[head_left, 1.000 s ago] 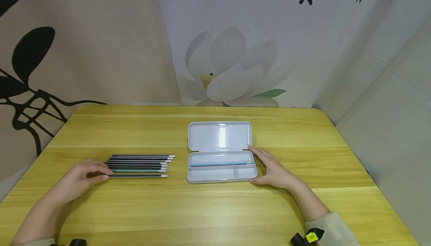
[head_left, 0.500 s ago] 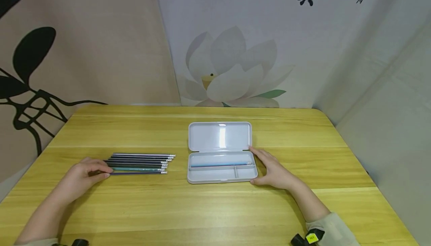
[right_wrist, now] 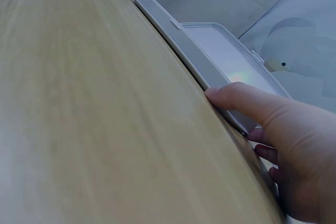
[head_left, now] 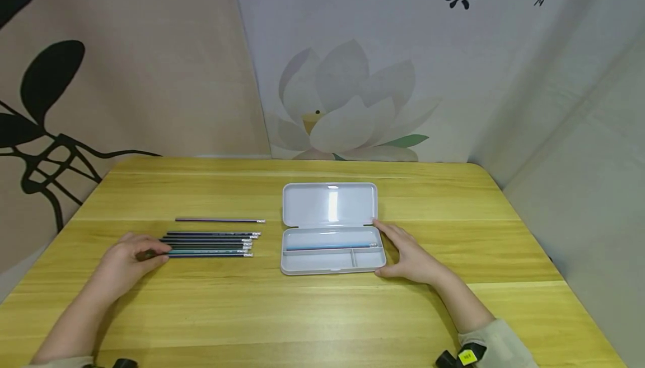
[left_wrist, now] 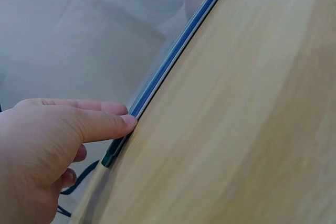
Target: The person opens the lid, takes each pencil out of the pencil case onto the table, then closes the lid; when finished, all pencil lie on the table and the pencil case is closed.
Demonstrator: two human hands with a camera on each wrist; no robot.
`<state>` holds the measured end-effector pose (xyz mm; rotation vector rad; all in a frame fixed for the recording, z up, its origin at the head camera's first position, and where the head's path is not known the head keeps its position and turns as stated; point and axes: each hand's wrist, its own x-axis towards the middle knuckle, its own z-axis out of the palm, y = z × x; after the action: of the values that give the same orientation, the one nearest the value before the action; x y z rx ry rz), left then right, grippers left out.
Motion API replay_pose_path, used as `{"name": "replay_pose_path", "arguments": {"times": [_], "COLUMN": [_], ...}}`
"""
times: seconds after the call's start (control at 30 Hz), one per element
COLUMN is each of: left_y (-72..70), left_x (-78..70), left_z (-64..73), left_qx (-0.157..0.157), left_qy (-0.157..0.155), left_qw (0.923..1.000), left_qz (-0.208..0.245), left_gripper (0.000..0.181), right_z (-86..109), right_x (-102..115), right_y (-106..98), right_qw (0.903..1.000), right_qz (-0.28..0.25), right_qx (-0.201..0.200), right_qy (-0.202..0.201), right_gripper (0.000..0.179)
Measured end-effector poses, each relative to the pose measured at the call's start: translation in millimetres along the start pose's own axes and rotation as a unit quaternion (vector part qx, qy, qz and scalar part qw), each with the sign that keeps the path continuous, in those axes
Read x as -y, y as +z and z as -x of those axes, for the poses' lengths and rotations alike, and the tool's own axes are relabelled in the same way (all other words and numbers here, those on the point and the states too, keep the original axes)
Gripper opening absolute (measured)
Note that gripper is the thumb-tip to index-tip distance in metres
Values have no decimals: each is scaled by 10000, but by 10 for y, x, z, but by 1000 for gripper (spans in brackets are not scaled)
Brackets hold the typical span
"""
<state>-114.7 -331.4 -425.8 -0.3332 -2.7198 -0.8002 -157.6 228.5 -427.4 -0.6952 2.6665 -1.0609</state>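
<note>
Several dark pencils with white eraser ends (head_left: 211,239) lie side by side on the left of the table in the head view. My left hand (head_left: 123,261) pinches their left ends, thumb on the near side and fingers on the far side. In the left wrist view, the thumb (left_wrist: 113,125) presses against the nearest pencil (left_wrist: 178,51); fingers partly hide behind the row. A white pencil case (head_left: 312,262) lies with its lid up at the middle, one light blue pencil (head_left: 327,246) in its long back compartment. My right hand (head_left: 410,253) grips the case's right end between thumb and fingers.
A single purplish pencil (head_left: 219,220) lies apart, behind the row. The wooden table (head_left: 262,323) ends at a cloth backdrop (head_left: 201,77) with a printed flower. The raised lid (head_left: 312,205) leans back behind the case.
The farthest pencil has slid backward, away from the row. The nearest pencil has moved up against the others as my left hand shifted slightly right. My right hand and the case stay put.
</note>
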Motion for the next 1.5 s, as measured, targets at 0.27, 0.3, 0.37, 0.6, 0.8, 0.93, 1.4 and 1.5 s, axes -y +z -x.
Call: {"name": "replay_pose_path", "arguments": {"times": [0.27,0.3,0.37,0.6,0.8,0.93,1.4,1.5], "left_y": [15,20,30,79,154,216,596,684], "left_x": [-44,-54,-87,-320,-570,-730,-1195,-1275], "left_z": [-14,-15,-20,-70,-127,-153,-313,-365], "left_qx": [-1,-31,-106,-95,136,421,653,725], "left_qy": [-72,-53,2,92,-8,-112,491,573], "left_qw": [10000,10000,9999,9984,9976,9937,9821,9795], "left_qz": [-67,-54,-16,547,685,1036,1699,1789], "left_gripper": [22,22,23,24,24,24,25,24], "right_z": [-5,-5,-3,7,9,8,-3,-7], "right_x": [0,3,10,37,43,45,15,13], "right_y": [-2,-2,-2,-6,-8,-11,-11,-12], "right_qw": [10000,10000,10000,10000,10000,9999,10000,10000], "right_qz": [-27,-19,-5,-38,-57,-78,14,10], "right_qx": [4,8,16,41,69,77,42,34], "right_qy": [-87,-83,-66,8,20,38,8,-13], "right_gripper": [102,102,102,102,102,102,102,102]}}
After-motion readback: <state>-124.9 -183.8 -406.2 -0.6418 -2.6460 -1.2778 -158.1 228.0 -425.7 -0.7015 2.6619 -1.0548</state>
